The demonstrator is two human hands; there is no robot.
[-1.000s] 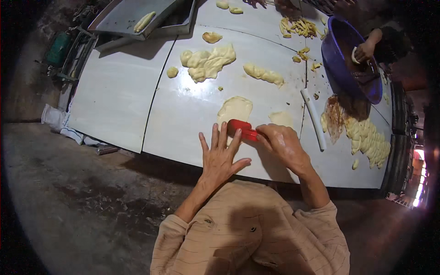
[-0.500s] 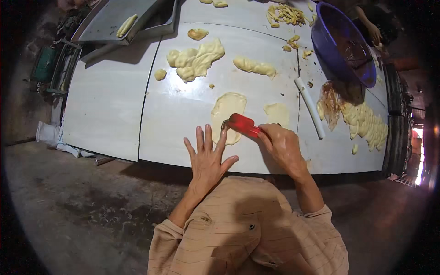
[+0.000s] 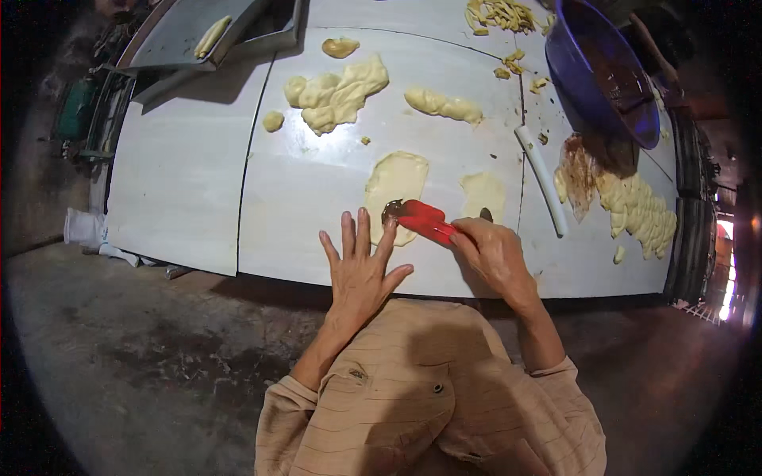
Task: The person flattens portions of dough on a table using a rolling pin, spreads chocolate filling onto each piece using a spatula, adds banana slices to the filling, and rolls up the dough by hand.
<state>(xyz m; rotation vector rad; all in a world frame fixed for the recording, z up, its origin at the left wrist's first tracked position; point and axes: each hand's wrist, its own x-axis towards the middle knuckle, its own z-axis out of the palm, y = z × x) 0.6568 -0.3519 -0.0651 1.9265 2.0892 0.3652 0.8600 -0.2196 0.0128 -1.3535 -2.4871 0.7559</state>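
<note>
A red scoop [image 3: 427, 222] is gripped by its handle in my right hand [image 3: 496, 252]. Its head lies over an oval sheet of flattened dough [image 3: 399, 174], where a dab of dark brown filling [image 3: 391, 210] shows at the tip. My left hand [image 3: 357, 274] is open with the fingers spread, holding nothing; its index fingertip is at the filling and the dough's lower left edge. A second, smaller dough sheet [image 3: 480, 190] lies just beyond my right hand, with a dark spot partly hidden behind that hand.
Farther off lie a dough lump [image 3: 341, 95] and a dough roll [image 3: 443, 105]. A white rolling pin [image 3: 542, 182] rests at right, beside flattened dough pieces [image 3: 635, 214]. A purple basin [image 3: 559, 71] with brown contents stands far right; metal trays [image 3: 178, 36] far left.
More dark filling shows on the dough at the scoop's tip and by my left index finger. The dark spot beside my right hand is more visible. Both hands stay nearly in place.
</note>
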